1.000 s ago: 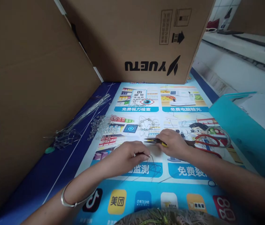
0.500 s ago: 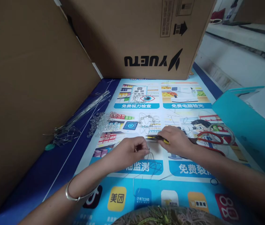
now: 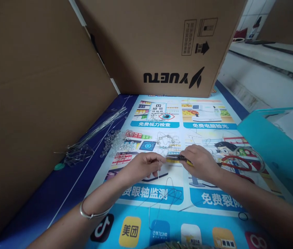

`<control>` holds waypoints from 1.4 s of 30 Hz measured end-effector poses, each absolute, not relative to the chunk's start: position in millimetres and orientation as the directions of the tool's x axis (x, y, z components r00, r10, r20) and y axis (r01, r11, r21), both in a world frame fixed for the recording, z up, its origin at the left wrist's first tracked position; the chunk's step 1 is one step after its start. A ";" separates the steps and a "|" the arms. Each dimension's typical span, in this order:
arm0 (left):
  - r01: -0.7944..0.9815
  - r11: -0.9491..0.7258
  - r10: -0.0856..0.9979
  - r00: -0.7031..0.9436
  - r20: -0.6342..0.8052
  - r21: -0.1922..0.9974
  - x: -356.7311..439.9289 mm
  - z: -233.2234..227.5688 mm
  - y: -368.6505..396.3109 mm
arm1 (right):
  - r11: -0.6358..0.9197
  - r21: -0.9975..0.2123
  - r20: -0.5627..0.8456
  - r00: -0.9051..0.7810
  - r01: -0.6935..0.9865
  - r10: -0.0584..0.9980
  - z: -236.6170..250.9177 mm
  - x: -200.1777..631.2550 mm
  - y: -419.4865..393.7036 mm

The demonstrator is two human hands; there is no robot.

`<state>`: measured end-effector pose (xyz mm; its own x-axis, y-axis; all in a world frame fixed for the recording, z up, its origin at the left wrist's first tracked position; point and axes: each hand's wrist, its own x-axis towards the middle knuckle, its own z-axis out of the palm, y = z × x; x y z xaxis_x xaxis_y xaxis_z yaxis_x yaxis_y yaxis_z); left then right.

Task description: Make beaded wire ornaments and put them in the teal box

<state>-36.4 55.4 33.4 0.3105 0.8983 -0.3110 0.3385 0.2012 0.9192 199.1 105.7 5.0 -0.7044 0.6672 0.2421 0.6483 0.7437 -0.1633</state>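
Observation:
My left hand [image 3: 146,166] is closed, thumb and fingers pinching a thin wire [image 3: 158,173] whose end hangs below the fingertips. Wrapped in the fingers of my right hand [image 3: 199,162] are needle-nose pliers [image 3: 175,157] with yellow and black handles. Their dark jaws point left, close to the left fingertips; whether they touch the wire I cannot tell. Just beyond the hands lies a ring of clear beads and looped wire [image 3: 168,142]. Loose bent wires [image 3: 172,193] rest in front of the hands, one hooked wire [image 3: 149,218] nearer to me.
Clear beads [image 3: 115,143] are heaped at the left, beside a bundle of straight wires [image 3: 102,124] and tangled wire pieces [image 3: 77,155]. Red-handled scissors [image 3: 237,162] and a coil [image 3: 259,162] lie right. Cardboard [image 3: 167,45] walls the back and left; a turquoise box [image 3: 273,138] stands right.
The camera has tilted up slightly, so the scene sits lower. The left fingers have turned, and the wire hanging from them now shows. The pliers stay in my right hand.

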 end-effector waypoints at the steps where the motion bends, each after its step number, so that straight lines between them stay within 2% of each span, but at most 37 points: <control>1: 0.401 0.167 0.905 0.301 -0.302 0.901 -37.2 33.2 55.8 | 0.742 -0.165 0.233 -0.705 0.650 0.670 4.6 198.8 105.4; 5: 0.619 -0.047 0.932 0.310 -0.189 0.784 -38.8 33.8 54.4 | 0.747 -0.163 0.198 -0.720 0.645 0.665 3.3 197.2 103.8; 7: 0.654 -0.084 0.914 0.352 -0.204 0.752 -38.9 33.5 53.2 | 0.755 -0.157 0.190 -0.730 0.637 0.656 2.9 196.5 103.5; 10: 0.622 -0.021 0.865 0.404 -0.298 0.783 -39.9 32.1 53.3 | 0.762 -0.151 0.194 -0.737 0.630 0.648 2.2 196.3 104.0; 15: 0.468 0.162 0.788 0.468 -0.400 0.869 -44.2 33.5 57.5 | 0.767 -0.146 0.203 -0.740 0.625 0.641 2.5 196.6 104.2; 28: 0.207 0.358 0.758 0.505 -0.413 0.910 -49.1 27.6 62.4 | 0.771 -0.146 0.217 -0.740 0.620 0.637 3.3 196.1 104.2; 33: 0.235 0.358 0.777 0.461 -0.428 0.904 -48.9 28.8 63.4 | 0.764 -0.150 0.202 -0.737 0.627 0.645 3.2 195.7 104.1; 38: 0.364 0.276 0.822 0.390 -0.415 0.890 -44.1 27.8 61.8 | 0.761 -0.154 0.183 -0.739 0.630 0.648 3.7 194.9 104.3; 42: 0.396 0.248 0.816 0.406 -0.410 0.884 -42.2 26.2 60.3 | 0.762 -0.159 0.185 -0.739 0.628 0.648 4.2 195.2 104.2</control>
<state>-42.2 60.3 26.2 0.4061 0.8165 -0.4104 0.3959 0.2476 0.8843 195.2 104.2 4.2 -0.7390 0.6477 0.1852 0.6278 0.7619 -0.1593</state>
